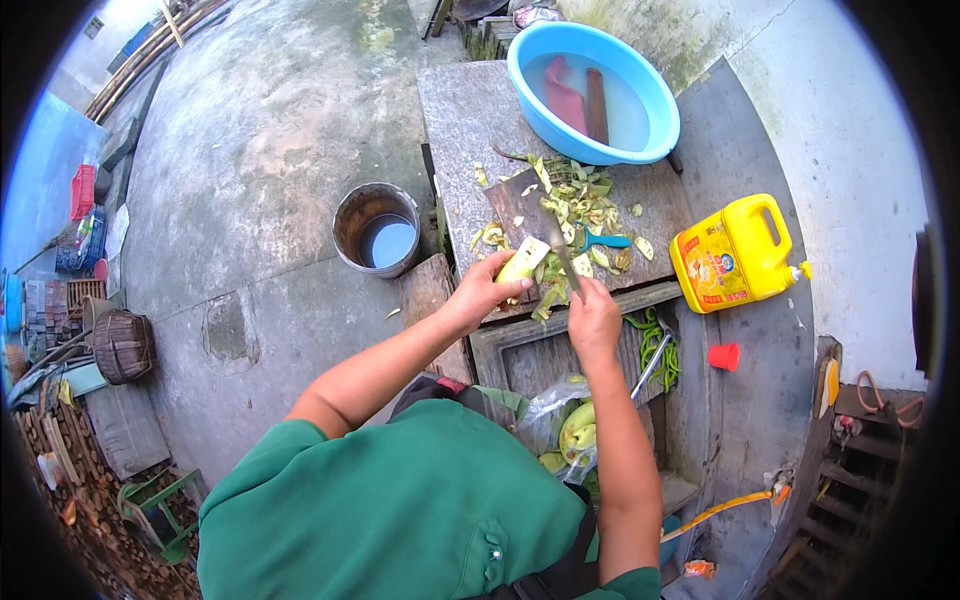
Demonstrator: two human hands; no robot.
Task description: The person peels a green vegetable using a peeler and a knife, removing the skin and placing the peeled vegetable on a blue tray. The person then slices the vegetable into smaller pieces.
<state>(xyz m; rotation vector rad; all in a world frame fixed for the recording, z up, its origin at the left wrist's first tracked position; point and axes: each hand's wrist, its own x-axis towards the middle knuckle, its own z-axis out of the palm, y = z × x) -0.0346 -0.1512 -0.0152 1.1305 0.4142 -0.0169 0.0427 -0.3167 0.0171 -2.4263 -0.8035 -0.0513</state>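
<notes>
My left hand (487, 289) holds a peeled pale-green vegetable piece (523, 259), its cut end pointing up and right. In my right hand (593, 319) is the handle of a cleaver (517, 204), whose broad dark blade lies over a stone slab (469, 112), just beyond the vegetable piece. Peelings and trimmings (592, 199) are heaped beside and beneath the blade. Right of the cleaver, a teal-handled peeler (606, 240) rests among the scraps. Below my right hand, a clear plastic bag (547, 412) holds pale-green vegetables (577, 433).
A blue basin (652, 142) with water, a pink cloth and a brown stick stands at the slab's far end. A bucket (340, 236) is left of the slab. To the right are a yellow jug (694, 262), green peppers (651, 341) and a red cup (724, 357); a yellow hose (716, 510) lies lower.
</notes>
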